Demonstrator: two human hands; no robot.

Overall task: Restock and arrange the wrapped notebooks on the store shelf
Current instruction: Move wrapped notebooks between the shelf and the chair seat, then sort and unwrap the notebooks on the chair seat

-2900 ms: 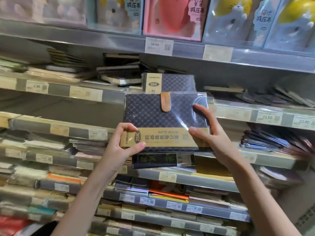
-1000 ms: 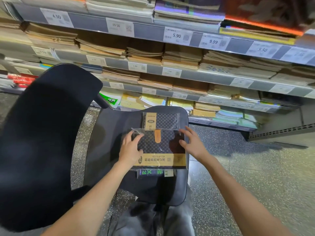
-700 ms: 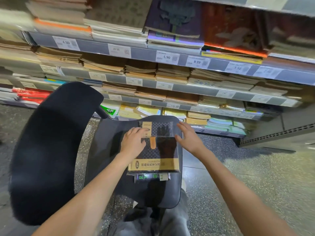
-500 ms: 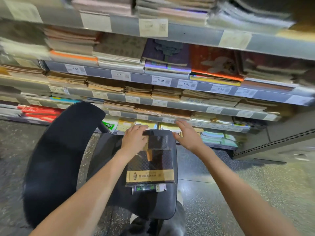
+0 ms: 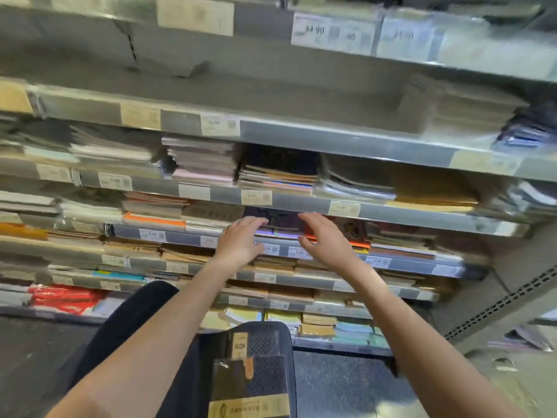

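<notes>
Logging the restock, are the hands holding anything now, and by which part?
Nothing is held. The left hand and right hand reach open-fingered toward the shelves; the dark plastic-wrapped notebooks with gold bands lie on the black chair seat.

A chair seat (image 5: 289,351) sits at the bottom centre, in front of the shelf unit (image 5: 391,212). Two wrapped notebooks (image 5: 250,384) lie stacked on the seat, the upper one nearer the viewer. The chair back (image 5: 126,321) stands left of the seat. Above and beyond the seat, the left hand (image 5: 241,241) and right hand (image 5: 327,239) reach side by side toward a shelved notebook stack (image 5: 280,224). Floor (image 5: 346,384) lies right of the seat.
</notes>
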